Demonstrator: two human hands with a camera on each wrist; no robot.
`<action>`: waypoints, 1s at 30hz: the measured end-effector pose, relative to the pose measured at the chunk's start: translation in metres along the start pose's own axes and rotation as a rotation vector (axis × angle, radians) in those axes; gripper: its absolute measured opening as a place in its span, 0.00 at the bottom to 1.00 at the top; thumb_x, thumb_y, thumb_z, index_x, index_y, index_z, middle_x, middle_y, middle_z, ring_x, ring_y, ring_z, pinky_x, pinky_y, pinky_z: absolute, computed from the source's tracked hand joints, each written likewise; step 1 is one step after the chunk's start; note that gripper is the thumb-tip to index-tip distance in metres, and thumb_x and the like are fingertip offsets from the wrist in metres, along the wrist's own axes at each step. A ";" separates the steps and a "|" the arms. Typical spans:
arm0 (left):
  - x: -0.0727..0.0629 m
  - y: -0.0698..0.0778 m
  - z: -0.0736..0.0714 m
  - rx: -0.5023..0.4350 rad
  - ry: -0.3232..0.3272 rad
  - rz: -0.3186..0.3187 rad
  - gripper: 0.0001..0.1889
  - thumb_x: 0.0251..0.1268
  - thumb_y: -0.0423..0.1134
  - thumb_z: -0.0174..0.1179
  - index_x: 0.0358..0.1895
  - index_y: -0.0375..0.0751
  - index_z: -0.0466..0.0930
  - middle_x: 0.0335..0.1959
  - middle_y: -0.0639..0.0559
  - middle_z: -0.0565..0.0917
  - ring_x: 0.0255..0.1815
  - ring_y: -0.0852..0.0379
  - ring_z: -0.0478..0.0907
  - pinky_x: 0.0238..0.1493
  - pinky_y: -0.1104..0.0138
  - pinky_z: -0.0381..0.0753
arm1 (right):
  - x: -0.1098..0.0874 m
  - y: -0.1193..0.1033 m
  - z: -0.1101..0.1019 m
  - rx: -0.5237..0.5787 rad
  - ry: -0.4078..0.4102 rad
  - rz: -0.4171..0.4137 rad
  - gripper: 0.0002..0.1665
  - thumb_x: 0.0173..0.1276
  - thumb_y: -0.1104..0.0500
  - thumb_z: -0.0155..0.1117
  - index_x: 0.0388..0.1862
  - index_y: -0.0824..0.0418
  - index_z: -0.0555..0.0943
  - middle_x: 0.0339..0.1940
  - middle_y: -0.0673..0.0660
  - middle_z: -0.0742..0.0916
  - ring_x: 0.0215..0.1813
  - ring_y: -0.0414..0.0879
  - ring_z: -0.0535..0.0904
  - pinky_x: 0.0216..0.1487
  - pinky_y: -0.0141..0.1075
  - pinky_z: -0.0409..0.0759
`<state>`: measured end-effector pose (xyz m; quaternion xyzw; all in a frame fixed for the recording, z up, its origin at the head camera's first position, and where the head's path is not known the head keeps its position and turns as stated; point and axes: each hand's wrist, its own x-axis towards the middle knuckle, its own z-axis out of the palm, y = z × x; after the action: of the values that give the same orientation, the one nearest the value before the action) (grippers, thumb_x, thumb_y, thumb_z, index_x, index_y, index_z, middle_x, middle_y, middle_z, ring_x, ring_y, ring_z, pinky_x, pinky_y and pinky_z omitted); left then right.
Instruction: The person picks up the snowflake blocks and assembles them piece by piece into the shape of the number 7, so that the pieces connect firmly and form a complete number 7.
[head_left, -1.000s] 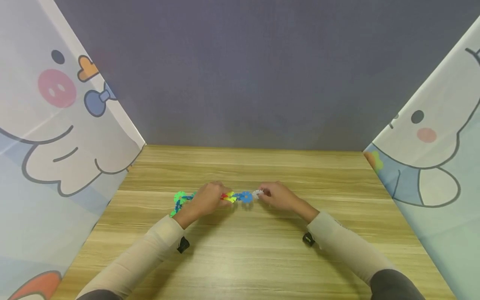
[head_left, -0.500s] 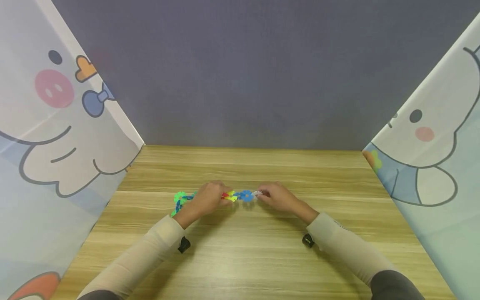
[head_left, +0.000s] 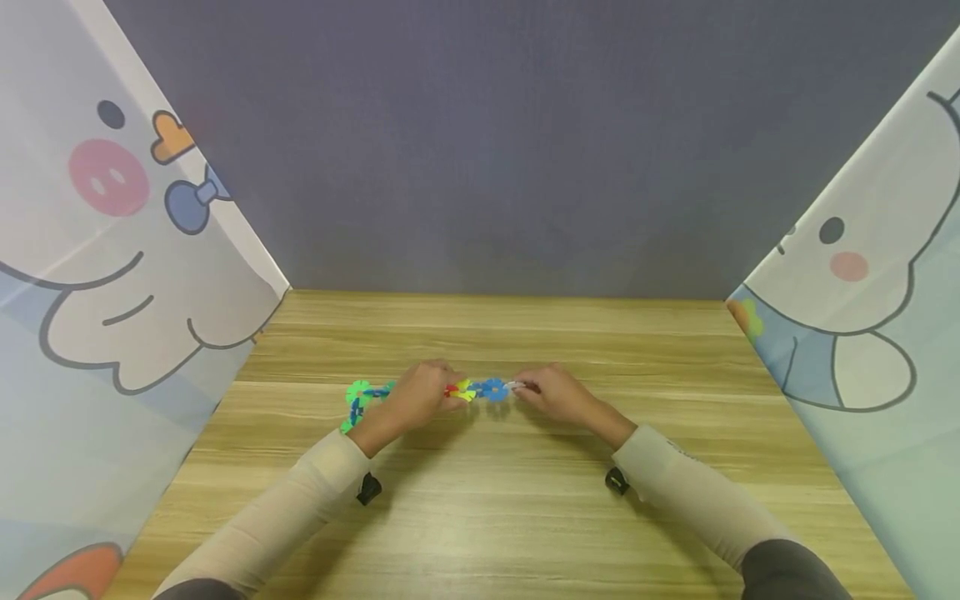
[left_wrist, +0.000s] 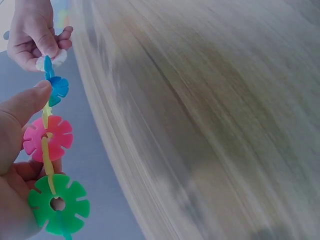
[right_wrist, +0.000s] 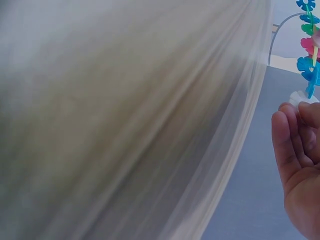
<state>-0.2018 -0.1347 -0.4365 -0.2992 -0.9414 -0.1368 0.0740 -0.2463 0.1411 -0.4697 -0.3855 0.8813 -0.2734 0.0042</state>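
A chain of notched plastic flower discs runs left to right between the hands in the head view. My left hand (head_left: 416,393) grips it partway along, thumb near a yellow disc (head_left: 467,395); the palm hides some links. In the left wrist view a pink disc (left_wrist: 34,137) and a green disc (left_wrist: 76,196) show beside that hand. My right hand (head_left: 557,395) pinches a white disc (right_wrist: 298,96) between thumb and fingers. The white disc stands edge-on, right at the rim of the blue disc (head_left: 490,387) at the chain's right end.
The chain's left part bends toward the person at a green disc (head_left: 354,387), beside the left wrist. All this is over a wood-grain table (head_left: 487,517). A grey panel (head_left: 480,167) stands behind it, with cartoon-printed panels (head_left: 862,350) on both sides.
The white disc has turned from nearly face-on to edge-on in my right fingers and come up to the blue disc. My left hand keeps its hold on the chain, almost still.
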 end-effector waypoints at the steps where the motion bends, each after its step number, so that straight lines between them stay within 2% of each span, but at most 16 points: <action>1: 0.000 0.000 0.000 0.000 0.001 0.002 0.25 0.58 0.48 0.74 0.55 0.34 0.87 0.43 0.43 0.89 0.42 0.50 0.86 0.41 0.61 0.88 | 0.000 0.000 0.000 0.008 0.002 -0.004 0.08 0.74 0.58 0.65 0.44 0.59 0.88 0.23 0.46 0.85 0.21 0.29 0.66 0.24 0.24 0.69; 8: -0.001 -0.002 0.002 0.012 0.044 0.053 0.24 0.56 0.47 0.76 0.51 0.34 0.88 0.39 0.44 0.89 0.38 0.52 0.85 0.37 0.64 0.87 | -0.001 0.002 0.000 0.026 0.009 -0.083 0.08 0.74 0.59 0.65 0.40 0.60 0.88 0.22 0.47 0.84 0.20 0.29 0.63 0.23 0.23 0.67; 12: -0.002 -0.003 0.003 -0.008 0.057 0.076 0.23 0.56 0.46 0.76 0.50 0.33 0.88 0.38 0.44 0.89 0.36 0.53 0.85 0.36 0.66 0.87 | -0.002 0.002 -0.001 0.050 0.001 -0.081 0.08 0.74 0.60 0.65 0.38 0.61 0.88 0.22 0.47 0.83 0.20 0.29 0.64 0.22 0.23 0.68; 17: -0.002 -0.002 0.003 -0.021 0.052 0.072 0.23 0.56 0.46 0.76 0.50 0.33 0.88 0.41 0.43 0.89 0.38 0.51 0.86 0.38 0.64 0.88 | -0.003 0.001 -0.002 0.045 -0.014 -0.060 0.08 0.74 0.60 0.65 0.39 0.61 0.88 0.22 0.48 0.84 0.20 0.29 0.65 0.23 0.23 0.68; 23: -0.003 -0.001 0.003 -0.027 0.054 0.042 0.23 0.56 0.45 0.76 0.50 0.33 0.88 0.40 0.43 0.89 0.38 0.52 0.85 0.37 0.64 0.87 | -0.003 -0.001 -0.004 0.035 -0.016 -0.036 0.09 0.75 0.59 0.64 0.44 0.60 0.89 0.25 0.49 0.87 0.20 0.29 0.66 0.23 0.24 0.70; 30: -0.004 -0.001 0.001 -0.033 0.038 0.067 0.23 0.55 0.44 0.76 0.51 0.33 0.88 0.41 0.44 0.89 0.38 0.52 0.85 0.38 0.66 0.87 | -0.004 -0.002 -0.004 -0.019 -0.005 -0.124 0.07 0.73 0.61 0.66 0.43 0.60 0.90 0.33 0.53 0.92 0.22 0.28 0.70 0.25 0.22 0.74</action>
<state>-0.1990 -0.1372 -0.4382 -0.3291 -0.9269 -0.1552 0.0916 -0.2427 0.1447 -0.4660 -0.4398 0.8583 -0.2640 -0.0142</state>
